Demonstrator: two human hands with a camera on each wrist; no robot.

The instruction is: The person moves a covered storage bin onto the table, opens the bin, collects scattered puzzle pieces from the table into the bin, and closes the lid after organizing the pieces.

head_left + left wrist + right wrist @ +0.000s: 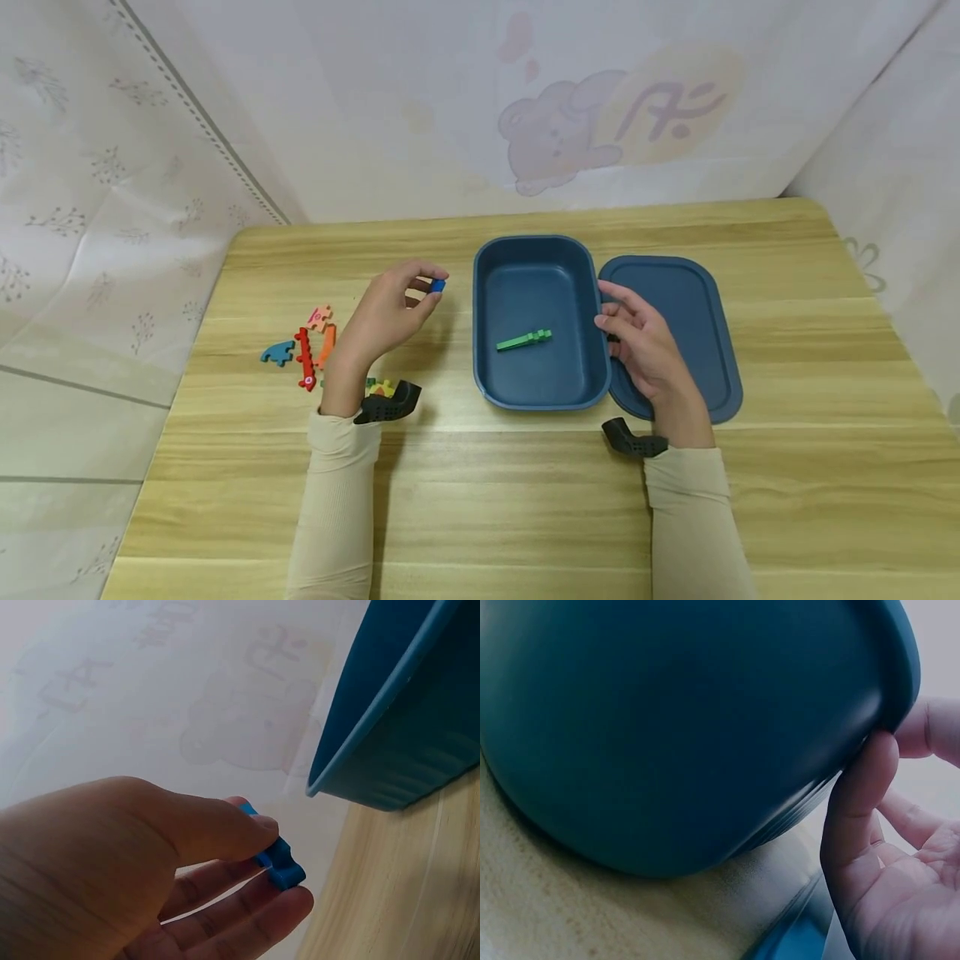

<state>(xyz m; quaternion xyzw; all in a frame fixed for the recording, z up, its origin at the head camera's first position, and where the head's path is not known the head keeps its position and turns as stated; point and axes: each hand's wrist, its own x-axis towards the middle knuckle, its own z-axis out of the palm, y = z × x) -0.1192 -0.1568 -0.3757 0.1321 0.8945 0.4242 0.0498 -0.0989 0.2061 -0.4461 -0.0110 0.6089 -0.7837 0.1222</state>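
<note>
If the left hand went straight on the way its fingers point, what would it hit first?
Most likely the left hand, pinching a small blue piece, would meet the left rim of the blue box. Its height is hard to judge, so it might pass over.

Head view softly lit, wrist views dimmer.
A faint shadow is cast across the table (517, 500) at the former's seven o'clock; on the box (682, 735) (murky, right wrist), sheen is caught at two o'clock.
</note>
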